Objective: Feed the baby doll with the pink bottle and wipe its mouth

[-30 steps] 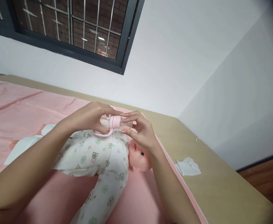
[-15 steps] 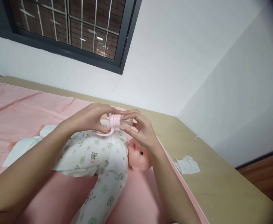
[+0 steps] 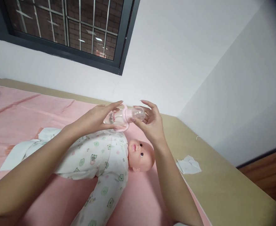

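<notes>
A clear baby bottle [image 3: 119, 117] with a pink collar and two pink side handles is held sideways above the doll's chest. My left hand [image 3: 96, 119] is closed around its base end, fingers along the far side and thumb along the near side. The clear domed cap [image 3: 139, 113] points right, and my right hand [image 3: 153, 124] curls around it. The right thumb lies on the cap's near side, the index finger stands lifted, and other fingers are partly hidden behind the cap. Below lies the baby doll [image 3: 141, 155] on its back, dressed in white clothes [image 3: 93, 153] with green bear prints.
Under the doll a pink sheet [image 3: 17, 108] covers the wooden surface [image 3: 213, 169]. A crumpled white cloth [image 3: 189, 164] lies to the right. Behind are a white wall [image 3: 171, 56] and a dark-framed window [image 3: 100, 62] with metal bars.
The bottle has moved slightly right and turned, so both handles and red lettering show. My right index finger has lifted from the cap. The doll's face is less covered by my right hand.
</notes>
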Motion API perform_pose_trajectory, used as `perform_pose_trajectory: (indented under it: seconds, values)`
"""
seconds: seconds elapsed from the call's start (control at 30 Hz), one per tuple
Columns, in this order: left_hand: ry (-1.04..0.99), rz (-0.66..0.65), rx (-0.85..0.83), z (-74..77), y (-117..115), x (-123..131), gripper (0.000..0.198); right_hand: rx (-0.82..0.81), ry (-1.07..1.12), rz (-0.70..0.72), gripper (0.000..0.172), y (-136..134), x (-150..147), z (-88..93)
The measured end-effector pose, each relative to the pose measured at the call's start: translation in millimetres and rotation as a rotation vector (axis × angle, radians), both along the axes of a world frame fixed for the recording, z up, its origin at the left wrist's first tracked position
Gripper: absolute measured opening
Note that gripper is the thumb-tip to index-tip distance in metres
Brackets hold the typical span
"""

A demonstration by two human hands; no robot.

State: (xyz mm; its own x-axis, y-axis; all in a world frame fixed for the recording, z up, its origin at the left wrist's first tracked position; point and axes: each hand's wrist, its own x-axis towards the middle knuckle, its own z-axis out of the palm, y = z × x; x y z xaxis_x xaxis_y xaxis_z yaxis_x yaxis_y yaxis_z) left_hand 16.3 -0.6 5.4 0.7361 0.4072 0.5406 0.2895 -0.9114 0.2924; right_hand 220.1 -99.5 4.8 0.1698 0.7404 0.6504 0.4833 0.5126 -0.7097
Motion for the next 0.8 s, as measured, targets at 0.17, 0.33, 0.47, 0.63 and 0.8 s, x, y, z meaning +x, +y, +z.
perform_pose_trajectory:
  seconds: [0.17, 0.33, 0.47, 0.63, 0.8]
  values:
    - [0.040, 0.116, -0.019, 2.1, 11.1, -10.4, 0.050, 0.059, 0.005, -0.268, 0.063, 14.7, 50.2, -6.7]
    - [0.204, 0.180, -0.041, 0.5, 23.5, -14.6, 0.042, -0.010, -0.017, -0.587, 0.068, 29.7, 100.6, -29.2]
    - [0.288, 0.326, 0.016, 1.3, 31.9, -17.1, 0.037, -0.138, -0.044, -0.718, 0.065, 37.1, 128.8, -55.0]
    - [0.360, 0.437, -0.001, 1.6, 47.5, -28.3, 0.040, -0.194, -0.099, -0.776, 0.063, 43.7, 150.0, -79.3]
    - [0.391, 0.484, -0.037, -2.1, 65.8, -42.9, 0.046, -0.142, -0.152, -0.797, 0.055, 45.0, 154.5, -86.9]
